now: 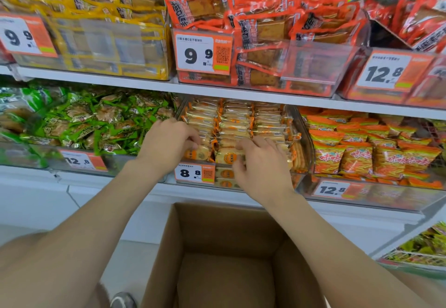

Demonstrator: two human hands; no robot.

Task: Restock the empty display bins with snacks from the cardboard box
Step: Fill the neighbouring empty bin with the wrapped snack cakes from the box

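A clear display bin (305, 134) on the lower shelf holds neat rows of pale cracker packs (237, 120) with orange ends. My left hand (169, 142) rests on the front left packs, fingers curled on one. My right hand (261, 163) presses on the front packs at the bin's front wall, beside the 8.8 price tag (194, 173). Below, an open cardboard box (231, 259) stands on the floor, and its inside shows only bare cardboard.
Green snack packs (79, 122) fill the bin to the left, orange bags (362, 148) the bin to the right. The upper shelf carries yellow packs (108, 18) and red packs (277, 30) in clear bins. A shoe (123, 300) is beside the box.
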